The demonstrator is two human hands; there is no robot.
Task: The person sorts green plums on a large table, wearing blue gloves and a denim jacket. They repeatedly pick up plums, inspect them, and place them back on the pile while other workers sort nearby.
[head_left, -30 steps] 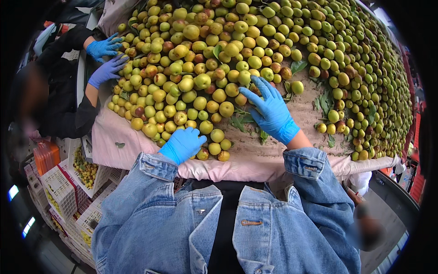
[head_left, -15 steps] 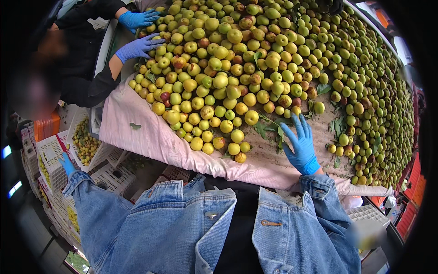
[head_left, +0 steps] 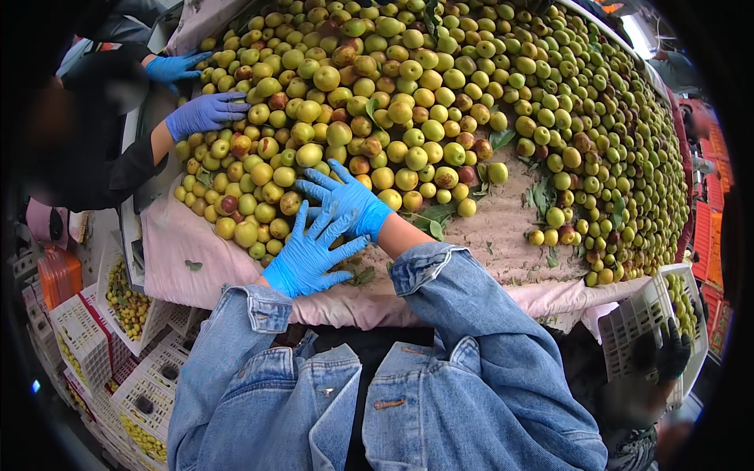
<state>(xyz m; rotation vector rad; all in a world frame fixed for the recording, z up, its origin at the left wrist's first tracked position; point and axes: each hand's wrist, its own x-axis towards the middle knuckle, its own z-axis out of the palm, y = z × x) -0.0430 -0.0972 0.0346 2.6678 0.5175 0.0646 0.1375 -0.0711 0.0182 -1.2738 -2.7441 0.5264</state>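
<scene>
Blue-gloved left hand [head_left: 305,257] and right hand [head_left: 355,206] splay beside round yellow-green fruit [head_left: 416,158].
Probably firm, bruisable; cup sides lightly.

before me the fruit [head_left: 399,111] lies over the cloth [head_left: 169,259], reaching far to my right. my right hand [head_left: 343,204] is at the pile's near edge; my left hand [head_left: 309,253] is nearer me, overlapping it in view. to my left, a co-worker's hands [head_left: 208,114] are at the fruit's left edge. crates [head_left: 82,337] holding fruit stand lower left; another crate [head_left: 628,330] is right.
</scene>
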